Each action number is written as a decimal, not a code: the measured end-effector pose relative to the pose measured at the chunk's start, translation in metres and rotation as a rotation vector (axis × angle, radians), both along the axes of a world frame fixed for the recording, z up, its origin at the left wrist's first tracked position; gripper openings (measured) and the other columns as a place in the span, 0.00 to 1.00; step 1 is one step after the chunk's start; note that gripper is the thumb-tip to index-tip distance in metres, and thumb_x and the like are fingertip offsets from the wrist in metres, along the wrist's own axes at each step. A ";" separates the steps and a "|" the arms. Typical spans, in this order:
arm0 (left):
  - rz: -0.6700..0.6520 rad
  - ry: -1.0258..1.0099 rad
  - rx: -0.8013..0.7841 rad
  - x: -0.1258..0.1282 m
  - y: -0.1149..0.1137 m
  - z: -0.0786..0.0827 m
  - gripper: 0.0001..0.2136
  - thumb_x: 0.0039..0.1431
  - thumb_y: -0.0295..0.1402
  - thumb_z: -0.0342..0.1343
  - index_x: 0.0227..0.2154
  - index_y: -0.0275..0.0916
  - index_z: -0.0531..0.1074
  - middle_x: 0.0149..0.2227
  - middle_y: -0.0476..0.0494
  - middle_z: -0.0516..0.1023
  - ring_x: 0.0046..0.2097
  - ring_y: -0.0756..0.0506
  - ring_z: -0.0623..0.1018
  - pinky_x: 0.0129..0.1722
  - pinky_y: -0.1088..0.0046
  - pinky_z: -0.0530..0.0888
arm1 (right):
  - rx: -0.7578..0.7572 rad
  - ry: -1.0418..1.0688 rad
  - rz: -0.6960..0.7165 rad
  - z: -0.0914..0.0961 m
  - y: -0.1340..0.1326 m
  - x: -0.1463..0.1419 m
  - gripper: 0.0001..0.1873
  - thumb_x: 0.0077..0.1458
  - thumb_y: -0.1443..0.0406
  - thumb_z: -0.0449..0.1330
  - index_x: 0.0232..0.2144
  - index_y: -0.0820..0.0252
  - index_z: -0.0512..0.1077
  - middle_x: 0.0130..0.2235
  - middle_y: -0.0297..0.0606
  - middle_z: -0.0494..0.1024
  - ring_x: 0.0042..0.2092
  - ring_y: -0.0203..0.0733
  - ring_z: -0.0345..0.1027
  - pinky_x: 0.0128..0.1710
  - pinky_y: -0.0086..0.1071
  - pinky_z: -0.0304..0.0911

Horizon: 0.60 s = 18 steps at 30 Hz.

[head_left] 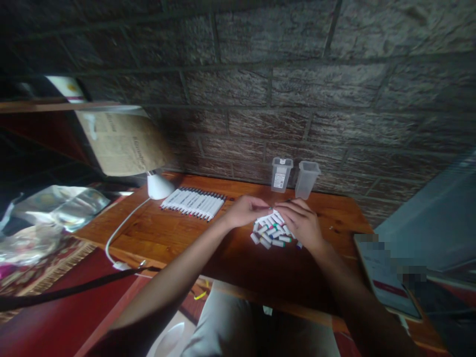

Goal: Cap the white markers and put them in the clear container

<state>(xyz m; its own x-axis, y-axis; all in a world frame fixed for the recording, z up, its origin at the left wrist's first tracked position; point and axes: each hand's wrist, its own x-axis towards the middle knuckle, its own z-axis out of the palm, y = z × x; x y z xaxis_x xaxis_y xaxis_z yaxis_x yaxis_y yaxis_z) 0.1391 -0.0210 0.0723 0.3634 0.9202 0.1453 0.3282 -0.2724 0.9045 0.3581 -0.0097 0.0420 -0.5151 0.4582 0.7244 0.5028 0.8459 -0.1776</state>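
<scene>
Though partly between the curled hands [305, 224], short white cylinders [272, 231] mostly just on the near side, any pinch unclear.

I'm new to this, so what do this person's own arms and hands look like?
The left hand and right hand are ungloved, with slender fingers. Both forearms are bare: no sleeves, watch, cables or markings show. Rings can't be made out.

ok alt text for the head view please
A person's left hand and right hand nearly meet at a pile of small white cylinders on a wooden table. White markers lie in a row at left; two translucent containers stand behind.
</scene>
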 end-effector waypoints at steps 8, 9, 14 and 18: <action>0.225 0.338 0.173 -0.024 -0.014 -0.008 0.13 0.56 0.42 0.58 0.35 0.40 0.82 0.34 0.44 0.84 0.35 0.43 0.80 0.34 0.72 0.72 | 0.000 0.050 -0.050 -0.008 -0.006 -0.011 0.20 0.62 0.65 0.56 0.56 0.50 0.71 0.56 0.38 0.76 0.53 0.48 0.71 0.55 0.43 0.66; 0.302 0.457 0.193 -0.030 -0.016 -0.006 0.12 0.57 0.41 0.57 0.34 0.41 0.83 0.34 0.43 0.84 0.36 0.42 0.80 0.35 0.71 0.71 | -0.010 0.068 -0.054 -0.008 -0.006 -0.012 0.19 0.62 0.65 0.57 0.56 0.51 0.71 0.55 0.38 0.76 0.53 0.47 0.72 0.55 0.42 0.67; 0.563 0.988 0.087 -0.051 -0.018 -0.003 0.10 0.56 0.37 0.56 0.31 0.44 0.83 0.35 0.37 0.83 0.39 0.37 0.81 0.37 0.66 0.71 | -0.074 0.104 -0.113 -0.013 -0.006 -0.010 0.17 0.62 0.62 0.57 0.53 0.52 0.73 0.48 0.39 0.79 0.45 0.45 0.76 0.48 0.37 0.70; 0.612 1.085 0.015 -0.053 -0.013 -0.011 0.09 0.53 0.35 0.58 0.33 0.42 0.83 0.36 0.32 0.83 0.41 0.34 0.81 0.39 0.63 0.72 | -0.099 0.115 -0.143 -0.014 -0.005 -0.008 0.15 0.62 0.61 0.57 0.51 0.53 0.74 0.46 0.40 0.80 0.41 0.44 0.77 0.43 0.35 0.71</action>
<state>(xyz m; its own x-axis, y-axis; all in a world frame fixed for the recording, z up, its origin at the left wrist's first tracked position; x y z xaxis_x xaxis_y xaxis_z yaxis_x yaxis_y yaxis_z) 0.0858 -0.0340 0.0614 -0.1851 0.9814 0.0500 0.9798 0.1805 0.0857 0.3496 -0.0145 0.0279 -0.3562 0.5931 0.7221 0.5885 0.7426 -0.3196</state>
